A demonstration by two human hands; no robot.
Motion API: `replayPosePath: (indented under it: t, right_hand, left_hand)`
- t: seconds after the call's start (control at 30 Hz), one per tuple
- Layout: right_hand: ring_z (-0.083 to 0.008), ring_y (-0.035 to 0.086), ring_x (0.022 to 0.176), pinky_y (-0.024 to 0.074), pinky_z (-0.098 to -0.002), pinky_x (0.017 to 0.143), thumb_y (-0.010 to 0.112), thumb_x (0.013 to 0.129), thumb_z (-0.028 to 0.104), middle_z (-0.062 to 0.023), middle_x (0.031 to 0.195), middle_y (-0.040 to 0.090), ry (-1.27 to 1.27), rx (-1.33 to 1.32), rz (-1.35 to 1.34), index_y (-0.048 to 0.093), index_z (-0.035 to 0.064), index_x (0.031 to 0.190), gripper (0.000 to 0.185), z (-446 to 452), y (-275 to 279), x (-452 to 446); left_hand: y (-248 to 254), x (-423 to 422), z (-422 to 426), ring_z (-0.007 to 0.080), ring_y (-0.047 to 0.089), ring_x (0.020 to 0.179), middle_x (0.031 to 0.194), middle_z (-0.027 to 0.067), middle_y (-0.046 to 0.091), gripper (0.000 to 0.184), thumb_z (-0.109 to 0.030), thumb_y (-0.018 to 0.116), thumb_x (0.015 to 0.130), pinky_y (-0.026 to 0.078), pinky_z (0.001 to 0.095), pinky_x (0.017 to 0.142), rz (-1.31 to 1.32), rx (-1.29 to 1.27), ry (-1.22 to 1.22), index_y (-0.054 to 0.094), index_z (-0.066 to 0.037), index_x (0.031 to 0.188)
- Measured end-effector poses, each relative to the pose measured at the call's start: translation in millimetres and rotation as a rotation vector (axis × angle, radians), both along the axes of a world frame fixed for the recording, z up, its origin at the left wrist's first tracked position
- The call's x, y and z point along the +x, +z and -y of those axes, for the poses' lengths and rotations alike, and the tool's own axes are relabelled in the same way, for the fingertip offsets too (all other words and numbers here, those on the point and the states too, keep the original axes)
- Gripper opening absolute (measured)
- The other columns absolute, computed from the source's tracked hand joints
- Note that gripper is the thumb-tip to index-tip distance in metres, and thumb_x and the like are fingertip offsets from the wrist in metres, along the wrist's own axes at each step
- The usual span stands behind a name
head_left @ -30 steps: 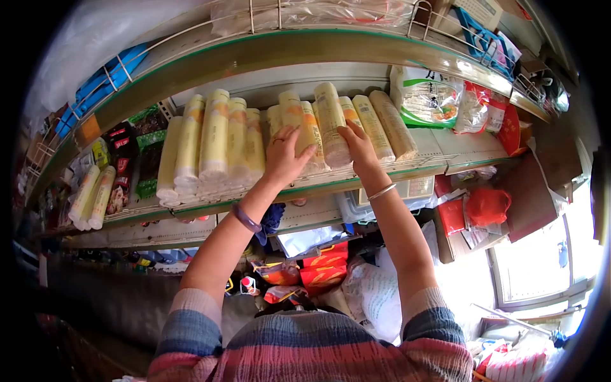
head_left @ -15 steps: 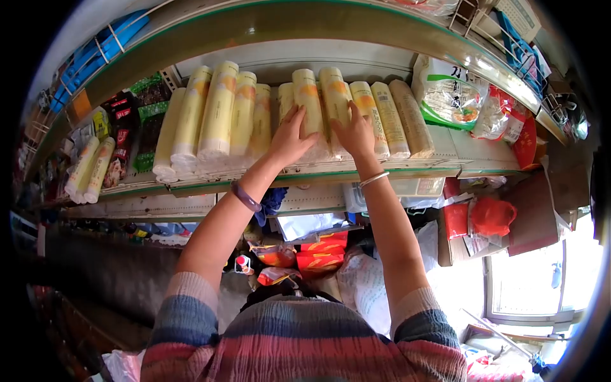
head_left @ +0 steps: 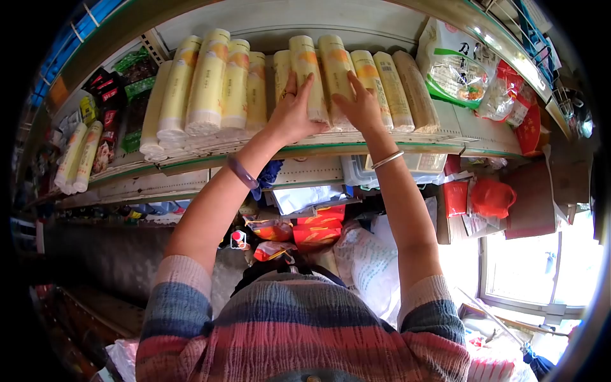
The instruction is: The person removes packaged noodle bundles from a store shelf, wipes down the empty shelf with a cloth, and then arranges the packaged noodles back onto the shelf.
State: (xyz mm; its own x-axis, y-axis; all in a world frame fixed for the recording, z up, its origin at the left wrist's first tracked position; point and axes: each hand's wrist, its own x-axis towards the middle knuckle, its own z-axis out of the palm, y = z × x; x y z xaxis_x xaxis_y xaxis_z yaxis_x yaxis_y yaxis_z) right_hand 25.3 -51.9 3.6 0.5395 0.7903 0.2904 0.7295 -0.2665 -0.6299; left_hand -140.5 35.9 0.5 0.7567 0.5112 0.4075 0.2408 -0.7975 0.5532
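Yellow-wrapped cylindrical packs (head_left: 207, 86) lie in a row on the shelf (head_left: 305, 145), their lower ends toward me. My left hand (head_left: 294, 114) is against the lower left side of a middle pack (head_left: 307, 57), fingers apart, thumb stretched beneath its end. Beside it, my right hand (head_left: 363, 107) touches the neighbouring pack (head_left: 335, 60) with its fingers spread. More packs stand right of that hand, the last one plain beige (head_left: 415, 92). Whether either hand grips a pack firmly is hard to see.
Right on the shelf are a white-and-green noodle bag (head_left: 455, 67) and a red-and-white bag (head_left: 506, 95). Dark packets (head_left: 108, 95) and two slim packs (head_left: 79, 156) sit at the left. Below are a red bag (head_left: 491, 197), a cardboard box (head_left: 531, 197) and orange packets (head_left: 317, 229).
The view has tilted down, so the shelf appears higher. My right hand has left the pack it held, which now lies in the row. My left hand has come under the end of a middle pack.
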Motion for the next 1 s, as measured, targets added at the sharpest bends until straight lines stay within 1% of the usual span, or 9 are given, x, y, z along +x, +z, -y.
replayPosePath:
  t: [0.13, 0.43, 0.53, 0.6, 0.77, 0.83, 0.9, 0.93, 1.0]
  right_hand:
    - [-0.0463, 0.047, 0.11, 0.0382, -0.0463, 0.096, 0.064, 0.075, 0.042, -0.0329, 0.111, 0.051, -0.014, -0.046, -0.018, 0.037, 0.0157, 0.14, 0.075, 5, 3, -5]
    - [-0.0462, 0.048, 0.108, 0.0377, -0.0463, 0.097, 0.064, 0.075, 0.041, -0.033, 0.109, 0.053, -0.019, 0.003, 0.008, 0.038, 0.0136, 0.139, 0.074, 6, 2, -7]
    - [-0.046, 0.049, 0.108, 0.0377, -0.0463, 0.097, 0.064, 0.075, 0.041, -0.0324, 0.108, 0.054, -0.038, 0.009, 0.015, 0.04, 0.0129, 0.138, 0.073, 4, 2, -8]
    - [-0.046, 0.048, 0.109, 0.0377, -0.0464, 0.097, 0.064, 0.075, 0.04, -0.0324, 0.107, 0.055, -0.053, 0.012, -0.001, 0.041, 0.0125, 0.138, 0.073, 3, 1, -9]
    - [-0.0444, 0.056, 0.098, 0.0465, -0.0465, 0.084, 0.065, 0.078, 0.049, -0.0316, 0.101, 0.058, -0.063, 0.045, 0.149, 0.044, 0.0124, 0.135, 0.071, 2, -12, 0]
    - [-0.0415, 0.06, 0.093, 0.0488, -0.0458, 0.079, 0.065, 0.079, 0.049, -0.0285, 0.103, 0.061, -0.004, 0.076, 0.19, 0.048, 0.0118, 0.132, 0.067, -2, -15, 8]
    - [-0.0371, 0.062, 0.096, 0.0485, -0.0451, 0.08, 0.066, 0.081, 0.043, -0.0233, 0.105, 0.064, 0.005, -0.033, 0.009, 0.051, 0.0112, 0.129, 0.059, 1, -10, 11]
    - [-0.0385, 0.061, 0.097, 0.0488, -0.0445, 0.079, 0.067, 0.081, 0.041, -0.0242, 0.106, 0.063, 0.079, 0.09, 0.041, 0.051, 0.0104, 0.129, 0.059, -5, -35, 35]
    - [-0.0344, 0.058, 0.093, 0.0479, -0.0408, 0.081, 0.069, 0.082, 0.036, -0.024, 0.109, 0.057, -0.004, 0.002, -0.048, 0.052, 0.0085, 0.128, 0.056, -5, -35, 44]
  left_hand:
    - [2, 0, 5, 0.0445, 0.025, 0.135, 0.146, 0.0361, 0.01, 0.104, -0.023, 0.084, 0.06, 0.031, 0.0381, 0.108, 0.03, -0.097, 0.015, 0.025, -0.005, 0.144]
    - [13, -1, 13, 0.0445, 0.044, 0.122, 0.144, 0.0356, 0.019, 0.094, -0.019, 0.084, 0.059, 0.045, 0.0408, 0.097, -0.026, 0.108, 0.021, 0.037, -0.016, 0.14]
    - [15, 2, 12, 0.0457, 0.048, 0.117, 0.143, 0.0357, 0.02, 0.089, -0.019, 0.084, 0.058, 0.047, 0.0411, 0.094, -0.071, 0.149, 0.032, 0.042, -0.014, 0.137]
    - [16, 2, 14, 0.0469, 0.045, 0.12, 0.143, 0.0358, 0.02, 0.086, -0.019, 0.084, 0.058, 0.045, 0.0418, 0.097, -0.097, 0.164, 0.045, 0.045, -0.014, 0.135]
    - [8, 5, 13, 0.0468, 0.031, 0.131, 0.143, 0.0344, 0.022, 0.081, -0.018, 0.084, 0.057, 0.036, 0.0437, 0.105, -0.026, 0.223, 0.057, 0.049, -0.015, 0.13]
    - [7, 2, 14, 0.0464, 0.034, 0.128, 0.142, 0.0315, 0.026, 0.076, -0.022, 0.084, 0.058, 0.037, 0.0445, 0.104, -0.055, 0.219, 0.093, 0.051, -0.016, 0.126]
    - [-4, -3, 6, 0.0459, 0.035, 0.127, 0.137, 0.031, 0.035, 0.073, -0.025, 0.083, 0.058, 0.036, 0.0457, 0.103, 0.138, 0.248, 0.018, 0.052, -0.01, 0.123]
    - [5, -11, 8, 0.0454, 0.037, 0.126, 0.134, 0.0303, 0.038, 0.069, -0.027, 0.082, 0.06, 0.035, 0.0457, 0.104, 0.129, 0.178, -0.014, 0.055, -0.005, 0.12]
    - [15, -36, 15, 0.0406, 0.04, 0.125, 0.134, 0.0273, 0.04, 0.063, -0.032, 0.08, 0.065, 0.035, 0.044, 0.105, 0.193, 0.18, -0.043, 0.059, -0.003, 0.117]
